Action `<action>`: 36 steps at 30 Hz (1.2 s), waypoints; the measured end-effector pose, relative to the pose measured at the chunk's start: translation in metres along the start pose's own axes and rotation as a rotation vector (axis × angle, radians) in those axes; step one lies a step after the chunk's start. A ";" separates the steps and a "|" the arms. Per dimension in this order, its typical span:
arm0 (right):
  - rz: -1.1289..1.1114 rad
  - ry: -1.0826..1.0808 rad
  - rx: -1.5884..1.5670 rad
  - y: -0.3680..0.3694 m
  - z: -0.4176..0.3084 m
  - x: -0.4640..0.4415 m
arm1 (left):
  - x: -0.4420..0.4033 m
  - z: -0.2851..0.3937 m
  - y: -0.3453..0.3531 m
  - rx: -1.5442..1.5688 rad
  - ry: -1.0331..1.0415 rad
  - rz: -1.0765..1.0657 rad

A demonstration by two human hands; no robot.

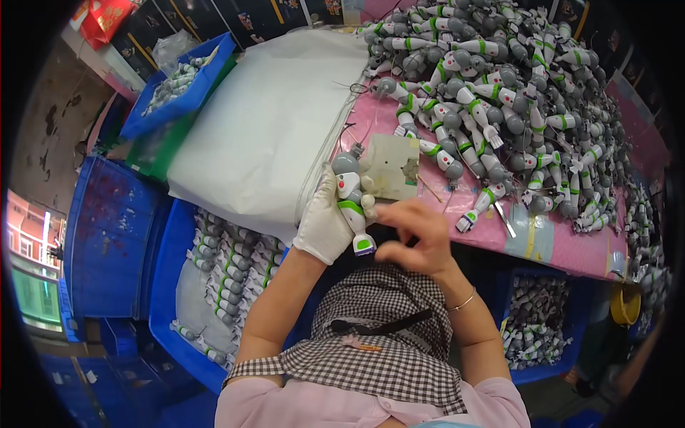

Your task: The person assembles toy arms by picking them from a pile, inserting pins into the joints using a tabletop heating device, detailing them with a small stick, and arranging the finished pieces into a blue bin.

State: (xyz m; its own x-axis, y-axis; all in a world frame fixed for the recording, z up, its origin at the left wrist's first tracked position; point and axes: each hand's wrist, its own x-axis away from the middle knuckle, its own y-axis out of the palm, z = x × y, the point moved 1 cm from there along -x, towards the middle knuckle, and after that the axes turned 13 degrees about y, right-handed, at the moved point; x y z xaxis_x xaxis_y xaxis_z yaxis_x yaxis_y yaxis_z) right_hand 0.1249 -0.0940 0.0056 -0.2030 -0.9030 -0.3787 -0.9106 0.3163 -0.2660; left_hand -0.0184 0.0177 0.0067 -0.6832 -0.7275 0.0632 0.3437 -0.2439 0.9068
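My left hand (322,227), in a white glove, grips a toy robot arm (348,187) in front of my apron. The toy arm is white and grey with green bands and red dots; it is nearly upright, its grey ball joint at the top and its white-and-green end at the bottom. My bare right hand (422,237) is just right of its lower end, thumb and fingers apart with nothing visible between them. Whether a fingertip touches the toy arm, I cannot tell. Behind it lies a pale square block (391,167).
A large heap of similar toy arms (492,107) covers the pink table surface (457,232). A thin metal tool (504,220) lies near its front edge. White sheeting (264,107) is at left. Blue bins (165,285) with toy arms stand below, and a blue tray (214,75) sits at upper left.
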 end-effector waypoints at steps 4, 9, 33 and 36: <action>0.193 0.540 -0.423 -0.027 0.016 -0.020 | 0.014 -0.007 0.001 -0.128 -0.080 0.016; 0.221 0.662 -0.951 -0.026 0.026 -0.031 | 0.034 -0.034 -0.005 -0.380 -0.191 0.032; 0.286 0.345 0.309 -0.048 0.059 -0.031 | 0.022 -0.044 0.014 -0.981 -0.201 -0.094; 0.295 0.310 0.414 -0.050 0.055 -0.038 | 0.011 -0.043 0.014 -1.001 0.010 -0.007</action>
State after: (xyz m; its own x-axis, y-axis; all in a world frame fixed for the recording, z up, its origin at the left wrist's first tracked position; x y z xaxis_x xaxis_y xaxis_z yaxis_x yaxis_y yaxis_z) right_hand 0.1977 -0.0592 -0.0157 -0.5783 -0.7829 -0.2294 -0.5961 0.5974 -0.5364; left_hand 0.0067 -0.0209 0.0017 -0.6832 -0.7284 0.0518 0.7272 -0.6723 0.1387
